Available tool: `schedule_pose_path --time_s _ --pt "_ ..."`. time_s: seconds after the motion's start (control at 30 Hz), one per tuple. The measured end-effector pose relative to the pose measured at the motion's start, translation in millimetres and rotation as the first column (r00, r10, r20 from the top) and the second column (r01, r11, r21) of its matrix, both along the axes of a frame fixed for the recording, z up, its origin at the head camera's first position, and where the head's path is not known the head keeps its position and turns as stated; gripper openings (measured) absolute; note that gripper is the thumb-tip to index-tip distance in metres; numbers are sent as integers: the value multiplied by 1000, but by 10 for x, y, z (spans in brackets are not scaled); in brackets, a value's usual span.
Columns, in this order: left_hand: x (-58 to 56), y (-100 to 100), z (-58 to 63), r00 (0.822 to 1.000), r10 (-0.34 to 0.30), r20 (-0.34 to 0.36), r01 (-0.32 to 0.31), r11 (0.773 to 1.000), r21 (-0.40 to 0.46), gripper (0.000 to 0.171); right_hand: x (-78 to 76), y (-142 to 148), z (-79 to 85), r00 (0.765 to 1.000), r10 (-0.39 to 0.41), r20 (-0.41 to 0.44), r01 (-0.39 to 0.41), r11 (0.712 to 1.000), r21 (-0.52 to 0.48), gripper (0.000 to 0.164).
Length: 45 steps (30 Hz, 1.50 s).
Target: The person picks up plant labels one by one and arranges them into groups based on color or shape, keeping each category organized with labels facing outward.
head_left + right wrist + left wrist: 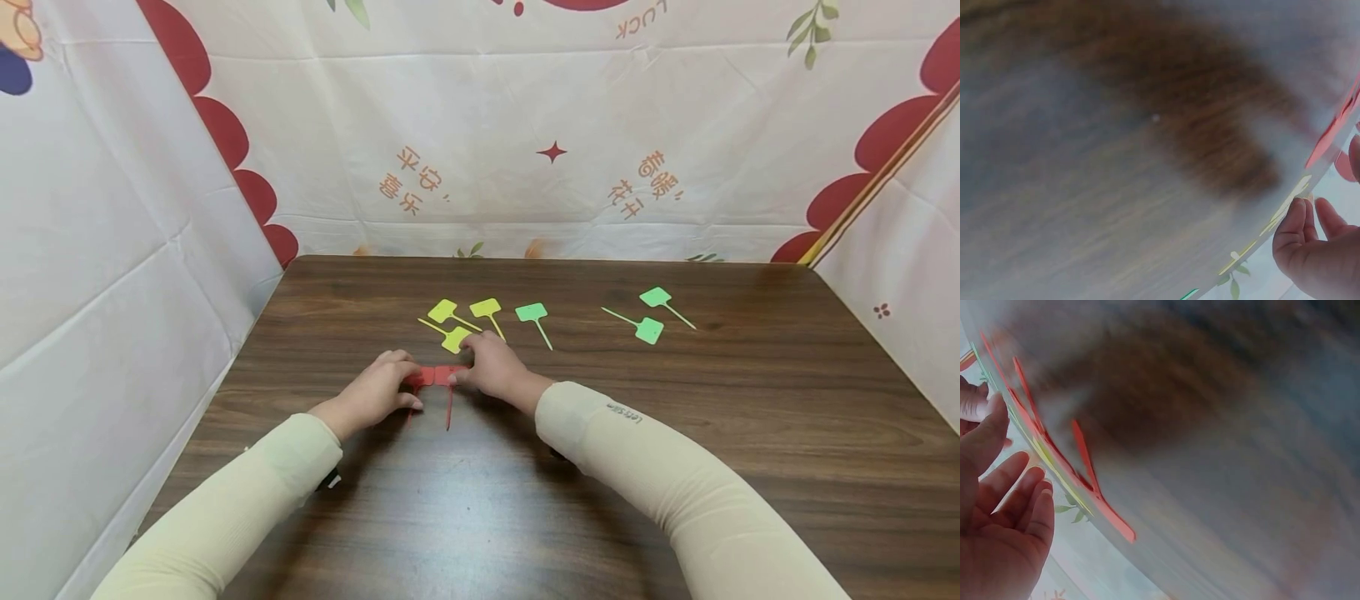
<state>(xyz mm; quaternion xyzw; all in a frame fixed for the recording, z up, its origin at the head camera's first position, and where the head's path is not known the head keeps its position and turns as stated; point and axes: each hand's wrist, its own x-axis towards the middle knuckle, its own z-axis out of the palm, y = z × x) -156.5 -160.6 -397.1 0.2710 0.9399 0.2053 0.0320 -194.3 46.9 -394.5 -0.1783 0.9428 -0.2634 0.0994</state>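
Red plant labels [446,376] lie side by side on the table, with thin stems pointing toward the person. At their left end is the left hand [378,392], its fingertips over or touching a label and partly covering it. From the right comes the right hand [491,367], its thumb near the right red label and its fingers beside a yellow plant label [454,339]. In the left wrist view, the left hand [1010,506] has thumb and fingers apart near the red labels [1110,515]. The right hand [1316,244] shows loosely bent fingers in the right wrist view.
Two more yellow labels [486,308] lie just behind the hands. A green label [531,312] is right of them, and two others [649,330] lie farther right. The brown wooden table [750,417] meets a printed white cloth [480,125] at the back.
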Motion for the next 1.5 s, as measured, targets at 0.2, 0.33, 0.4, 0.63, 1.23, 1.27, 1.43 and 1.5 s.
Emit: schedule_pose_path --time_s 0.2,0.33,0.4,0.63,1.23,1.27,1.43,1.5 --pt "2 51 21 1000 11 4 -11 1000 12 44 -95 10 23 995 -91 35 93 993 -78 59" --pt "-6 80 27 999 26 23 -26 1000 9 46 -161 13 28 986 -151 67 159 979 -128 60" --pt "-9 99 33 999 38 33 -38 999 11 46 -196 10 22 980 -183 78 192 972 -139 59" --pt "-26 154 16 998 44 54 -44 999 13 45 -290 -36 -2 967 -239 90 248 962 -116 57" --pt "-61 240 -13 998 44 34 -44 999 18 45 -368 -190 -44 946 -314 77 314 949 12 55" --pt "-65 241 -15 998 43 36 -44 999 21 44 -372 -198 -49 946 -317 73 316 948 20 55" --pt "-79 237 -13 999 41 33 -42 999 28 42 -401 -239 -67 941 -335 54 332 942 55 54" --pt "-84 237 -8 999 40 31 -41 999 25 41 -409 -253 -68 939 -342 42 338 938 77 53"
